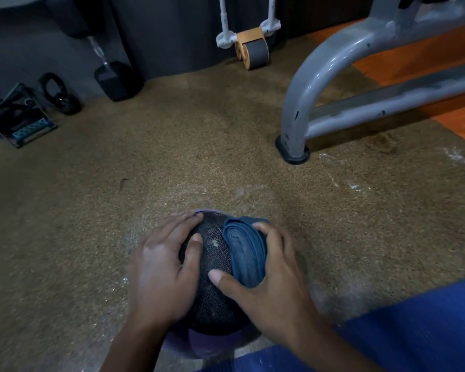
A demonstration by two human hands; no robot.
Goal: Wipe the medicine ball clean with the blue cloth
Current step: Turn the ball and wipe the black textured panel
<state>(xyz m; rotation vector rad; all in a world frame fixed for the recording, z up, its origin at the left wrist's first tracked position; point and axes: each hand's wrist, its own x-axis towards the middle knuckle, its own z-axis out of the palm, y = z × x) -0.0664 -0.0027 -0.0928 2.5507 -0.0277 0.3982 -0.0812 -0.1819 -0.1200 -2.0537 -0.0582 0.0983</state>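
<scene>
A speckled brown rubber floor (172, 162) is seen, scuffed with white marks, meeting an orange wooden strip (414, 57) at the far right and a dark wall at the far side. A grey metal frame (304, 84) is planted at the right; an ab roller (255, 51), a dark dumbbell (113, 79) and a small rack (19, 116) are set along the far left.

The medicine ball (215, 253), black and textured with a purple band, is found near the centre bottom. It is steadied by the left hand (164, 267), fingers spread flat on it. The bunched blue cloth (247, 253) is pressed on its right side, gripped by the curled right hand (277, 280).

Open floor lies far and left of the ball; a blue mat (414, 331) borders it at the near right.
</scene>
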